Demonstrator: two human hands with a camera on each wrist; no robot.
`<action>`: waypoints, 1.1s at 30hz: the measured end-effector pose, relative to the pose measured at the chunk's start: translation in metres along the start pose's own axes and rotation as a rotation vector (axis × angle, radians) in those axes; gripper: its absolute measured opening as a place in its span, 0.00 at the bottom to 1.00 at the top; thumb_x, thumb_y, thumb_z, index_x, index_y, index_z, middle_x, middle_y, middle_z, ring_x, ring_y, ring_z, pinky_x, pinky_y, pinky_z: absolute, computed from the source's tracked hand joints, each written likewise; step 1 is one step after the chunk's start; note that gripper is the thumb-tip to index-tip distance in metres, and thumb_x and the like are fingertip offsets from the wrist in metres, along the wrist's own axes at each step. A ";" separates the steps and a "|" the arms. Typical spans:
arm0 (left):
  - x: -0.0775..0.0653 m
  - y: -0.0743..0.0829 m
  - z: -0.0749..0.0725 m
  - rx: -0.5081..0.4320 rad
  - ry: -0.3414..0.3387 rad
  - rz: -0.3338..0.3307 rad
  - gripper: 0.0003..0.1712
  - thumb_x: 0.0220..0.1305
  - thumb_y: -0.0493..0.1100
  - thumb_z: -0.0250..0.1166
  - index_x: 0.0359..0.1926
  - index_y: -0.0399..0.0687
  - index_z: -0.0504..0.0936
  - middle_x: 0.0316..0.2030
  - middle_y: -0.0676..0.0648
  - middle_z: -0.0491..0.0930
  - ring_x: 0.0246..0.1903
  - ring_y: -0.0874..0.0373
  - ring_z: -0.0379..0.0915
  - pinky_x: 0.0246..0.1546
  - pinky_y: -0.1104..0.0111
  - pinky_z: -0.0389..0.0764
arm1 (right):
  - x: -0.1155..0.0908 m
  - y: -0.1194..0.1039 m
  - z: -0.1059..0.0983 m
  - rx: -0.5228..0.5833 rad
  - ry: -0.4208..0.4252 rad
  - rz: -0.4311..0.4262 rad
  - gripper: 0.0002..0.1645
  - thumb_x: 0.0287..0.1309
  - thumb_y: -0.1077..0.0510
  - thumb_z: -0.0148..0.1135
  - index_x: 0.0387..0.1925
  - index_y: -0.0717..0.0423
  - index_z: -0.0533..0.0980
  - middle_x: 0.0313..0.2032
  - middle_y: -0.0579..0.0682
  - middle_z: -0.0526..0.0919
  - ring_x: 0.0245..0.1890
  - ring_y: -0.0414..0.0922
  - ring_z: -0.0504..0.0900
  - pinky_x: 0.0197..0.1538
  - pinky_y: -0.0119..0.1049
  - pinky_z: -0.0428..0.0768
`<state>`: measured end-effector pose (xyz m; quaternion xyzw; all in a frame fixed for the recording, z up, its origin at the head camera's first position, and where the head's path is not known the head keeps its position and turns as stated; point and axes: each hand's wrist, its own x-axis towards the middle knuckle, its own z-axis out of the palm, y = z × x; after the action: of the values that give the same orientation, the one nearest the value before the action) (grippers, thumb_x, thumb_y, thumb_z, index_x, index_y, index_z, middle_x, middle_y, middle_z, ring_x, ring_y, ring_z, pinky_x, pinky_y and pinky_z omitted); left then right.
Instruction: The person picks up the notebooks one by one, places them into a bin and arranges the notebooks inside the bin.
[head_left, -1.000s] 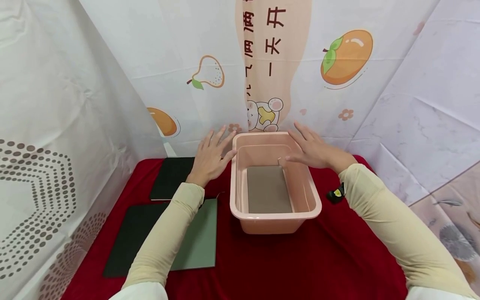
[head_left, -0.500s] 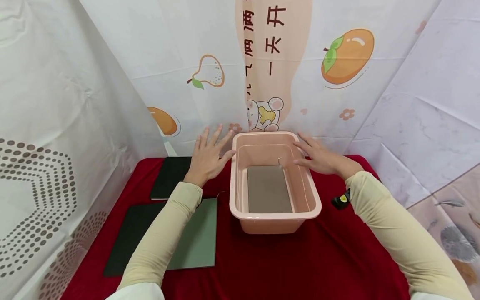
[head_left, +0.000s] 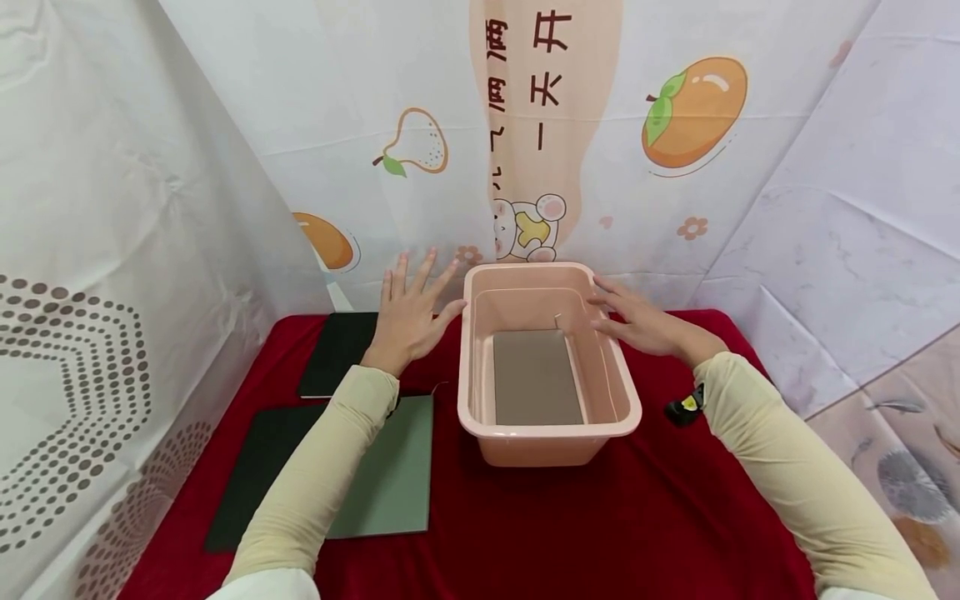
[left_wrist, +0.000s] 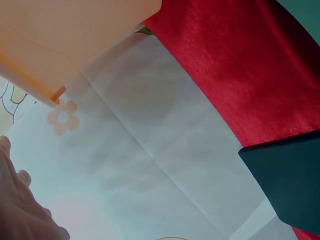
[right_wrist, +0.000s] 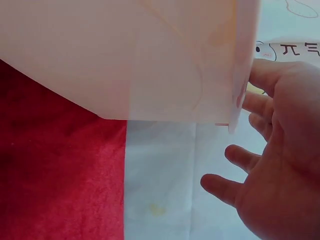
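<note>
A pink plastic basin [head_left: 551, 431] stands upright on the red cloth. On its floor lies a grey-brown notebook [head_left: 536, 379], a thin ribbon showing at its far end. To the left of the basin my left hand [head_left: 408, 321] is spread with fingers straight, its thumb tip close to the rim; only part of that hand [left_wrist: 25, 205] enters the left wrist view. My right hand [head_left: 641, 323] is at the far right rim, fingers spread and overlapping the edge. In the right wrist view the right hand [right_wrist: 287, 145] has its thumb-side fingers right at the rim, gripping nothing.
Left on the red cloth [head_left: 570, 533] lie a black notebook [head_left: 337, 354], a larger dark one [head_left: 258, 475] and a green one [head_left: 393, 479], partly under my left forearm. A printed white curtain [head_left: 420, 208] hangs close behind the basin.
My right hand has moved right, from over the basin's inside out to its rim. My left hand has drifted slightly left, away from the basin. Basin and notebooks have stayed put.
</note>
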<state>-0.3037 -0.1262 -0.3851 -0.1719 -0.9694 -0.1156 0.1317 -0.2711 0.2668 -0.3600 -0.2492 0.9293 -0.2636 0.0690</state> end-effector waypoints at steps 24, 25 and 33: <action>-0.021 -0.015 0.006 -0.005 0.038 -0.022 0.40 0.70 0.79 0.33 0.79 0.84 0.43 0.83 0.56 0.33 0.82 0.38 0.25 0.78 0.37 0.34 | -0.002 0.029 0.015 0.293 0.088 0.070 0.31 0.72 0.45 0.59 0.71 0.50 0.71 0.81 0.45 0.55 0.80 0.54 0.56 0.77 0.63 0.57; -0.022 -0.015 0.006 -0.003 0.038 -0.025 0.40 0.70 0.79 0.34 0.79 0.84 0.43 0.83 0.56 0.33 0.82 0.38 0.25 0.78 0.37 0.34 | -0.001 0.030 0.015 0.297 0.090 0.064 0.31 0.72 0.45 0.59 0.71 0.49 0.71 0.80 0.44 0.56 0.80 0.53 0.54 0.77 0.63 0.56; -0.031 -0.020 0.003 -0.012 0.039 -0.038 0.39 0.71 0.77 0.36 0.80 0.82 0.45 0.83 0.56 0.33 0.82 0.41 0.22 0.78 0.37 0.35 | -0.002 0.037 0.016 0.348 0.103 0.034 0.28 0.72 0.49 0.60 0.70 0.48 0.73 0.80 0.44 0.57 0.81 0.52 0.51 0.77 0.61 0.55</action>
<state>-0.2838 -0.1525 -0.4007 -0.1522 -0.9690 -0.1273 0.1474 -0.2810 0.2880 -0.3932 -0.2037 0.8760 -0.4318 0.0679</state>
